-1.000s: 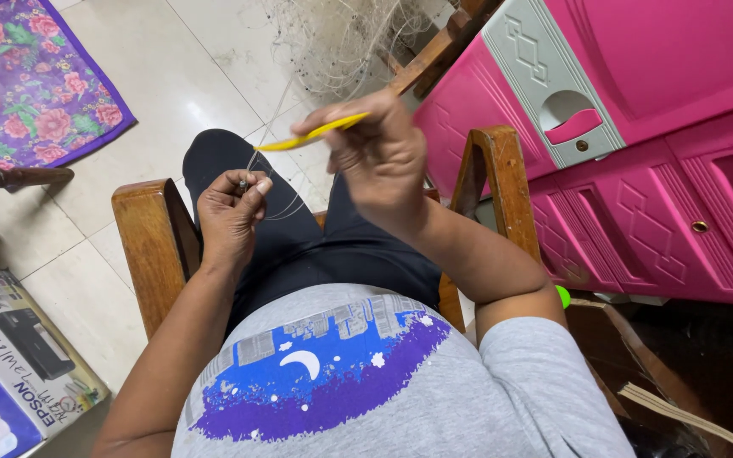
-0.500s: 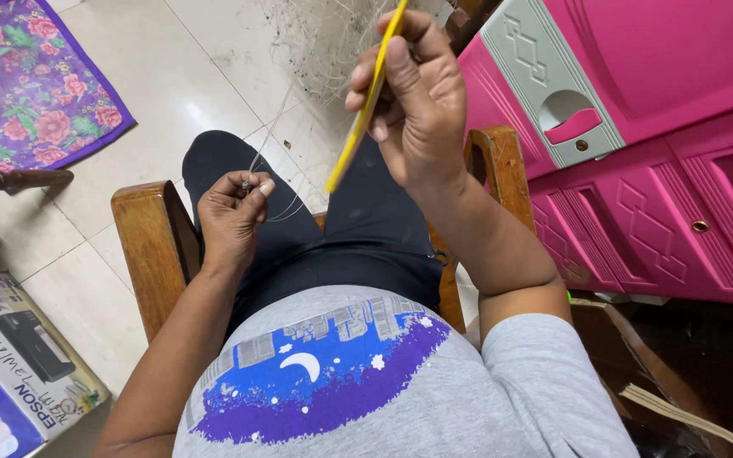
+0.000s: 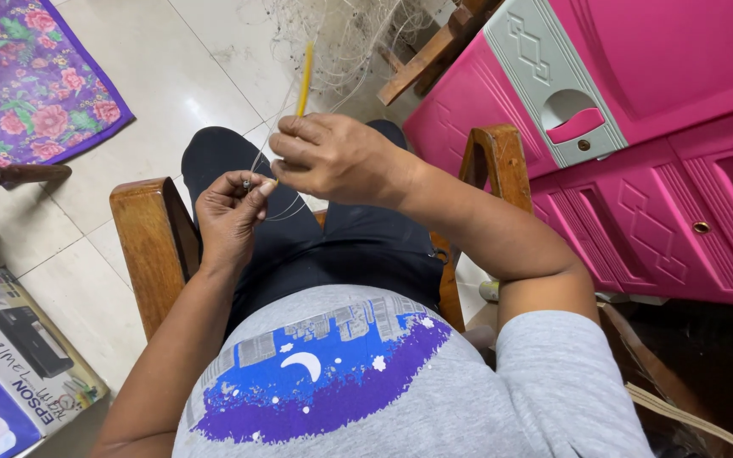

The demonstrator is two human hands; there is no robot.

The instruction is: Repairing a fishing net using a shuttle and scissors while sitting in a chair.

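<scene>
Right hand (image 3: pixel 341 161) clenched on yellow netting needle (image 3: pixel 304 80); left hand (image 3: pixel 231 216) pinches the thin line (image 3: pixel 286 214). Risk: slack line may snag the loose net (image 3: pixel 341 42), or the pinch may slip.

Right hand lowered and brought against the left; yellow tool now upright.

Your right hand (image 3: pixel 341 159), which half a second ago was raised high over your lap with the yellow needle-like tool (image 3: pixel 304 78) slanting down toward you, has come down and moved left until its fingers meet the fingertips of your left hand (image 3: pixel 231 216). One second ago the tool lay nearly level across your right hand; it now stands almost vertical, its tip pointing up toward the netting (image 3: pixel 341 38). The thin thread (image 3: pixel 286 212) now hangs as a short loop just below the two hands.
</scene>
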